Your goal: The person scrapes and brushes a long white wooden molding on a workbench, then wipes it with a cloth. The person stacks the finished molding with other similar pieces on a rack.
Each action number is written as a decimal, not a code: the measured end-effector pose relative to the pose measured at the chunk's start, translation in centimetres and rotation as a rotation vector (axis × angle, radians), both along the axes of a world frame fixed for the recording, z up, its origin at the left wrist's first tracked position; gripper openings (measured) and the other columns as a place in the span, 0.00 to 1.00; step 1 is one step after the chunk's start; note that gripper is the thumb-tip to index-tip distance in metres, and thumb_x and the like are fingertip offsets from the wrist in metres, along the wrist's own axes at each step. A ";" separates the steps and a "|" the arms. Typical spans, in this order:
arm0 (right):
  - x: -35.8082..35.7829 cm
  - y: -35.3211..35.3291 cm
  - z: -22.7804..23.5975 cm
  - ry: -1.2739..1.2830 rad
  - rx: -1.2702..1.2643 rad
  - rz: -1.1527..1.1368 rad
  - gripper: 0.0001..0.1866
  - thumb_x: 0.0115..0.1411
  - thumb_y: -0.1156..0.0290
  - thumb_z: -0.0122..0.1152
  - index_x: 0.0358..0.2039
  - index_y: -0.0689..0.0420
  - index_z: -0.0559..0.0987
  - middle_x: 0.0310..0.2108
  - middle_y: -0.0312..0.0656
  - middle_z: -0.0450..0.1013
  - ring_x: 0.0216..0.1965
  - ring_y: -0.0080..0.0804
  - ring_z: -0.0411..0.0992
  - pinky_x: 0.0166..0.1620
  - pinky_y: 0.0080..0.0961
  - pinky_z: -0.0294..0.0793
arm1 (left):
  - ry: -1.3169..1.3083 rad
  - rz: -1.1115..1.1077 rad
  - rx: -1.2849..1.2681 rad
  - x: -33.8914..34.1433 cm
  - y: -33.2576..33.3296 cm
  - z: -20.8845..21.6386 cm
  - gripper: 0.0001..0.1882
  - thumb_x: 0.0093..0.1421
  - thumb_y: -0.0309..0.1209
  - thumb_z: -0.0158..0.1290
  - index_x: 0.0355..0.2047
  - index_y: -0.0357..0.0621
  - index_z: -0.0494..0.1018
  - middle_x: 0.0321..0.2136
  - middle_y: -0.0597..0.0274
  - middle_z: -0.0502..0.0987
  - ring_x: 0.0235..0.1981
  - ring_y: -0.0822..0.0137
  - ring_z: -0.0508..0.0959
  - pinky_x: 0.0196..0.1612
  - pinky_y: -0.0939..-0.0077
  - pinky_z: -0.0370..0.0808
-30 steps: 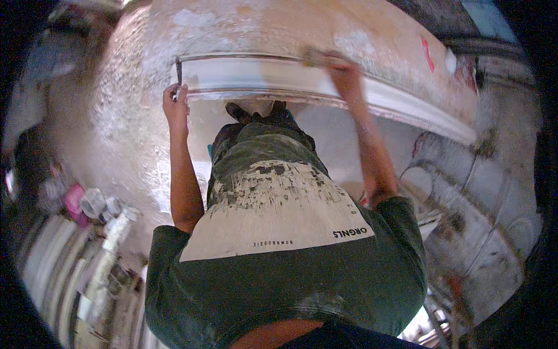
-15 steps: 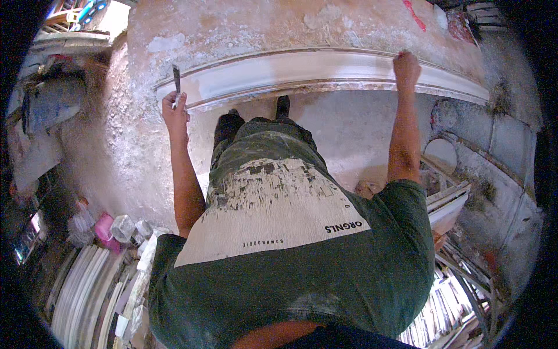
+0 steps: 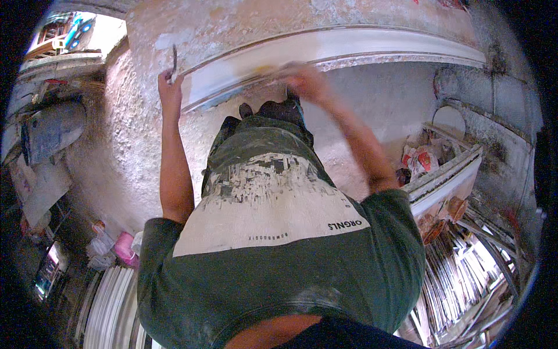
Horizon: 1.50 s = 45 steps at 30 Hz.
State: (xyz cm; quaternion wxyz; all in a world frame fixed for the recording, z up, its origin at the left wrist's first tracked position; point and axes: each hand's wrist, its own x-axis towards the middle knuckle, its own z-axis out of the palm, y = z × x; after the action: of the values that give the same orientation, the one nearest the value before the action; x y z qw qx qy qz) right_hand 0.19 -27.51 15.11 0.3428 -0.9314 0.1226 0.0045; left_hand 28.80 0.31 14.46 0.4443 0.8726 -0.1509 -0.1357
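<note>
A long white moulding [image 3: 372,43] with raised brown-stained edges lies across the bench in front of me. At its left end my left hand [image 3: 170,87] is closed around a narrow dark-bladed scraper [image 3: 174,57], blade pointing up and away. My right hand [image 3: 309,84] is at the near edge of the moulding, around its middle. Motion smears its fingers, and I cannot make out whether they hold anything. Close to the right hand, a yellowish patch [image 3: 260,69] shows on the white surface.
The worn, stained bench top [image 3: 232,20] stretches beyond the moulding. To my right, a white-sided piece [image 3: 447,180] stands above stacked strips [image 3: 453,279]. Pale strips [image 3: 107,308] and a pink bag [image 3: 125,247] are at lower left. A dark blue-grey object [image 3: 55,131] is at far left.
My right hand has swept left along the moulding, from near its right end to about the middle. My left hand keeps the scraper at the left end. The whole view has shifted slightly.
</note>
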 end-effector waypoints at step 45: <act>-18.0 -39.1 3.4 -0.140 -0.181 -0.536 0.11 0.55 0.65 0.55 0.32 0.56 0.81 0.28 0.49 0.76 0.31 0.47 0.76 0.35 0.40 0.74 | -0.542 -0.685 -0.001 -21.0 -35.3 -4.7 0.32 0.53 0.40 0.58 0.55 0.37 0.63 0.57 0.47 0.63 0.59 0.48 0.61 0.63 0.58 0.53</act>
State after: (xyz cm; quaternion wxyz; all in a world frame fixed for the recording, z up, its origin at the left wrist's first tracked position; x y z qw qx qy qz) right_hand -17.85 -66.58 18.54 0.2548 -0.8907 0.3402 -0.1614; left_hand 7.81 -34.96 9.75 0.3185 0.7759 -0.5430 -0.0413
